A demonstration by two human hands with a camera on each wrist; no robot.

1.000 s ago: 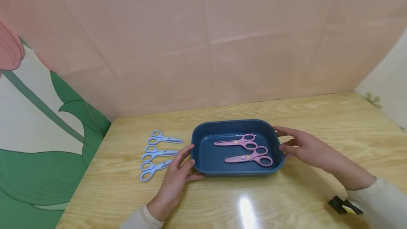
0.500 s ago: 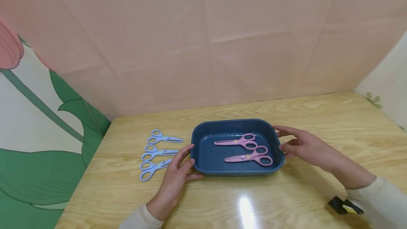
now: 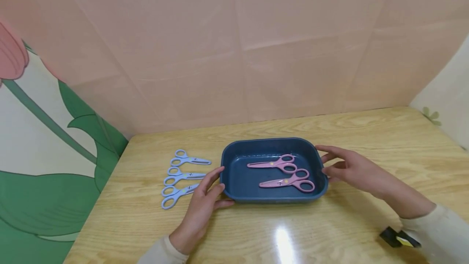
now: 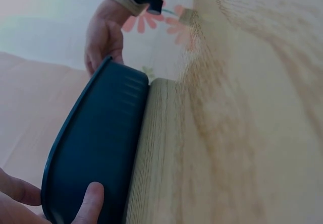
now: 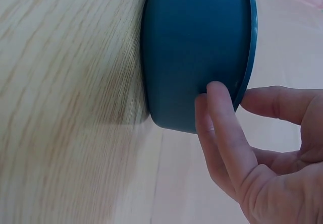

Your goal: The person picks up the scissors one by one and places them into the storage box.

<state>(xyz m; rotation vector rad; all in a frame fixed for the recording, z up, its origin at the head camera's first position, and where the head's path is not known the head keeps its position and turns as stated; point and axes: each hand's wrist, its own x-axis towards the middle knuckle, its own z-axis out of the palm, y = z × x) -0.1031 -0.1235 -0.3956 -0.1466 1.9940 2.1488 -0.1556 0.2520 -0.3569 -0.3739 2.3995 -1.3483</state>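
Observation:
A dark blue plastic tray (image 3: 238,182) stands on the wooden table, with two pairs of pink scissors, an upper pair (image 3: 275,163) and a lower pair (image 3: 287,181), lying inside toward its right. My left hand (image 3: 201,207) holds the tray's left end, fingers spread over the end wall and round the near corner. At the opposite end, my right hand (image 3: 360,172) holds the rim and outer wall between fingers and thumb. The right wrist view shows two fingertips (image 5: 217,90) on the tray's outer wall. Part of each hand is hidden in the left wrist view.
Left of the tray lie three pairs of light blue scissors: a far pair (image 3: 188,160), a middle pair (image 3: 179,175) and a near pair (image 3: 175,194), its blades partly behind my left hand. A pink cloth (image 3: 238,52) hangs behind the table. A black-and-yellow device (image 3: 399,238) sits by the right sleeve.

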